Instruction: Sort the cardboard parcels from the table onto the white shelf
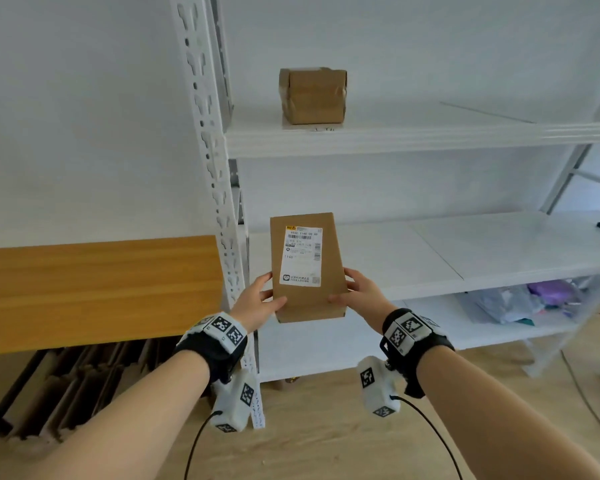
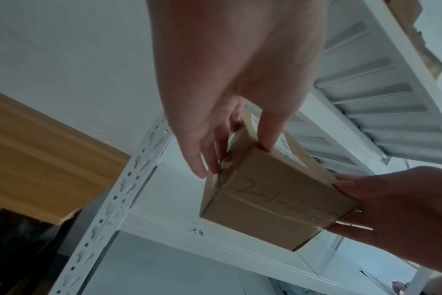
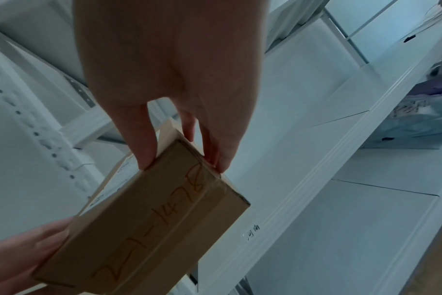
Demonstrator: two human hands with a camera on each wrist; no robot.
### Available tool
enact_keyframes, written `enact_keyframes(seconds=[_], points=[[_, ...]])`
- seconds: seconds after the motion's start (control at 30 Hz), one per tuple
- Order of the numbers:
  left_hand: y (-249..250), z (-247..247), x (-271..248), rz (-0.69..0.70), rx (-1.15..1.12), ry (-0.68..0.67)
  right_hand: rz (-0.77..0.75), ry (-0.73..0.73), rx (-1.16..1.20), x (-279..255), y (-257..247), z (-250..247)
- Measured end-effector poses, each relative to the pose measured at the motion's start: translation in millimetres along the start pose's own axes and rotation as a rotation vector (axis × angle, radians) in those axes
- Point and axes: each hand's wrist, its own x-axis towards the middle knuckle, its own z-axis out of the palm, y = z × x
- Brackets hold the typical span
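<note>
— We hold the labelled parcel [image 1: 307, 268] in front of the white shelf [image 1: 430, 268], left hand [image 1: 257, 301] and right hand [image 1: 359, 292] pinching its near end by the fingertips.

— We risk it tipping forward or catching the shelf edge; our grip sits far back.

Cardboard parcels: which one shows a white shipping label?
The flat parcel held by both hands, left and right. The squat parcel on the upper shelf shows only tape.
</note>
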Motion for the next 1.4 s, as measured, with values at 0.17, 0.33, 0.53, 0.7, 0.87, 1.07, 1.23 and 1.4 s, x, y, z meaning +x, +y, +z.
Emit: enact_keyframes(seconds=[0.17, 0.33, 0.53, 0.7, 0.87, 1.07, 1.23, 1.4], points=[[-2.5, 2.6, 86.5, -0.056, -0.033, -0.017, 0.05, 0.008, 0.01, 83.9, -1.5, -17.0], [-7.9, 6.4, 164.2, -0.128, -0.12, 0.009, 0.141, -0.009, 0.048, 161.4, 7.8, -23.0], [-24.3, 17.5, 240.5, -0.217, -0.16, 0.054, 0.199, -0.042, 0.073, 244.0, 27.8, -31.3], [-45.8, 26.1, 284.2, -0.299, -0.178, 0.071, 0.253, -0.083, 0.068, 293.4, 52.1, -32.0], [-65.5, 26.8, 303.8, -0.361, -0.198, 0.072, 0.291, -0.1, 0.043, 315.3, 67.9, -27.9], [-71.9, 28.7, 308.3, -0.375, -0.232, 0.053, 0.309, -0.123, 0.049, 322.4, 77.3, -29.4], [-71.7, 28.7, 303.1, -0.349, -0.224, 0.038, 0.32, -0.13, 0.066, 320.8, 81.6, -29.2], [-71.0, 28.4, 297.0, -0.332, -0.155, 0.026, 0.337, -0.135, -0.09, 319.1, 80.4, -30.0]])
